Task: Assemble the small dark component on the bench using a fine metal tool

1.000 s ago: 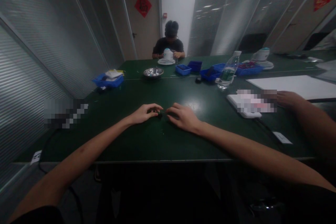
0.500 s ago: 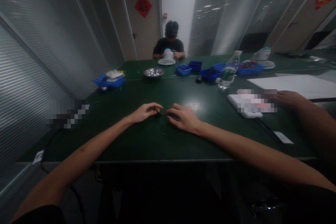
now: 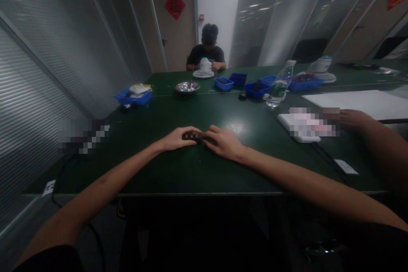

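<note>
My left hand (image 3: 181, 138) rests low over the green table (image 3: 159, 174), its thumb and fingers curled round a small dark object (image 3: 196, 135). The object's kind is too small and dim to make out. From the right, my right hand (image 3: 225, 142) meets it with thumb and fingertips pinched together at the object's edge. Whether the right fingertips hold a separate thin piece cannot be seen. Both forearms lie across the table's front edge.
A metal bowl (image 3: 188, 88), blue bins (image 3: 224, 83), a water bottle (image 3: 280, 85) and a blue tray (image 3: 133, 97) stand farther back. At right, another person's hand (image 3: 353, 117) is beside a white device (image 3: 299, 129). A person (image 3: 207, 55) sits opposite behind a white fan (image 3: 204, 68).
My left hand has moved slightly right, closing the gap to my right hand. A thin piece seen between the hands earlier is no longer distinct.
</note>
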### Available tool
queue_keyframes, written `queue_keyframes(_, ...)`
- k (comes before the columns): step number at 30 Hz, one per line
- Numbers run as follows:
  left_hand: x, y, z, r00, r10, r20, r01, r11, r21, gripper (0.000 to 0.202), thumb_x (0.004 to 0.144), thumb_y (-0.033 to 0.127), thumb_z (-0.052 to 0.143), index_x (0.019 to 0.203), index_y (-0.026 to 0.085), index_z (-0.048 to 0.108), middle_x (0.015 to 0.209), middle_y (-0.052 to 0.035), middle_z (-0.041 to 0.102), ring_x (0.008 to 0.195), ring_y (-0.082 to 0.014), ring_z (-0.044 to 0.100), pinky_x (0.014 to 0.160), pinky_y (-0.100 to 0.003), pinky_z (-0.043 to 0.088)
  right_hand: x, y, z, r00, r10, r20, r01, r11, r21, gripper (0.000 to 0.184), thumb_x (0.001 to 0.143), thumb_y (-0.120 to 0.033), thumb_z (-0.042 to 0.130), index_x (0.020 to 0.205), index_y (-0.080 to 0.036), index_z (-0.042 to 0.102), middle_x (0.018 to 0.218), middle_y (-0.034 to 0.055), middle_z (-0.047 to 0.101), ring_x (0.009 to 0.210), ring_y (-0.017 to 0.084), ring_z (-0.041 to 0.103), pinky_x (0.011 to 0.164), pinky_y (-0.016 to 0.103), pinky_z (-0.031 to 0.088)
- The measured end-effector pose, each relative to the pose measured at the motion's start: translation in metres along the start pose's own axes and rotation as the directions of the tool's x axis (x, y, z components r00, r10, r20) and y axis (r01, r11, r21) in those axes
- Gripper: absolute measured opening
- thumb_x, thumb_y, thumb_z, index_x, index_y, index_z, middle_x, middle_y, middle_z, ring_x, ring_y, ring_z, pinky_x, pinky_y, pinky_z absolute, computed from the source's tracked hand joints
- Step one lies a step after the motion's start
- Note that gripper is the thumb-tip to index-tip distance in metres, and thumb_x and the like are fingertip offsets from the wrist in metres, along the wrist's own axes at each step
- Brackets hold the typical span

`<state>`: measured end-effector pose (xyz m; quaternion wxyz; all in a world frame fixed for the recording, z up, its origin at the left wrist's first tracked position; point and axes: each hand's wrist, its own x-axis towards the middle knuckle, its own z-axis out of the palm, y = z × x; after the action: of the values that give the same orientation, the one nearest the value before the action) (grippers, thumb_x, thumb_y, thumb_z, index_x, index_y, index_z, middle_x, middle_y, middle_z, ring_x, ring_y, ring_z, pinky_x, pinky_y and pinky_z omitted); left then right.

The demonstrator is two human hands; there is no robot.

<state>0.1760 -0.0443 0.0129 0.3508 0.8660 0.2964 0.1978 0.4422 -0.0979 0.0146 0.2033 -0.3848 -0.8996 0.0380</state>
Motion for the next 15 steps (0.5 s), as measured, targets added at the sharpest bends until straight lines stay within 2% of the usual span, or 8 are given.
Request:
queue_keyframes(3,0.0000,0.0001,-0.0007,0.999,0.023,-0.039,-0.020,0.998,0.062,0.043,0.091,0.040,0.070,0.131,0.024,0.066,0.124,-0.0091,0.063,0.106,-0.0249,0.060,0.088,-0.037,0.048,0.0014,0.0000,-0.0023,0.997,0.072,-0.022,-0.072,0.997,0.014,0.029,0.102,-0.034,0.054,0.126,-0.022,0.066,0.114,0.0077,0.062,0.087,0.017,0.062,0.072,0.028,0.045)
queue_keyframes(6,-0.0002,-0.0005,-0.0005,0.993,0.069,-0.091,-0.058,0.991,0.118,0.041,0.089,0.041,0.073,0.127,0.027,0.068,0.142,-0.0100,0.053,0.129,-0.0297,0.051,0.103,-0.043,0.045,0.0026,0.0002,-0.0035,0.991,0.130,-0.026,-0.129,0.991,0.016,0.028,0.102,-0.035,0.055,0.125,-0.022,0.067,0.113,0.0079,0.063,0.088,0.018,0.063,0.074,0.030,0.046)
queue_keyframes(8,-0.0007,-0.0019,-0.0007,0.991,0.084,-0.107,-0.067,0.986,0.154,0.042,0.088,0.040,0.074,0.128,0.028,0.068,0.145,-0.0091,0.051,0.135,-0.0304,0.046,0.111,-0.046,0.040,0.0029,0.0005,-0.0034,0.986,0.164,-0.028,-0.164,0.986,0.006,0.028,0.102,-0.035,0.055,0.125,-0.023,0.067,0.113,0.0081,0.063,0.088,0.019,0.064,0.074,0.030,0.046)
queue_keyframes(12,-0.0020,-0.0052,-0.0032,0.994,0.100,-0.053,-0.088,0.976,0.197,0.028,0.095,0.039,0.066,0.118,0.026,0.073,0.126,-0.0085,0.063,0.123,-0.0269,0.055,0.107,-0.045,0.043,0.0027,0.0013,-0.0029,0.979,0.200,-0.027,-0.200,0.980,0.003,0.028,0.102,-0.036,0.056,0.124,-0.023,0.067,0.113,0.0076,0.064,0.089,0.018,0.064,0.074,0.029,0.046)
queue_keyframes(15,-0.0015,-0.0095,-0.0092,0.991,0.129,-0.026,-0.120,0.968,0.219,0.026,0.099,0.037,0.061,0.117,0.024,0.074,0.120,-0.0088,0.066,0.115,-0.0243,0.059,0.103,-0.041,0.045,0.0025,0.0016,-0.0035,0.977,0.214,-0.026,-0.213,0.977,0.008,0.028,0.102,-0.037,0.056,0.123,-0.023,0.067,0.113,0.0074,0.064,0.088,0.018,0.064,0.072,0.029,0.046)
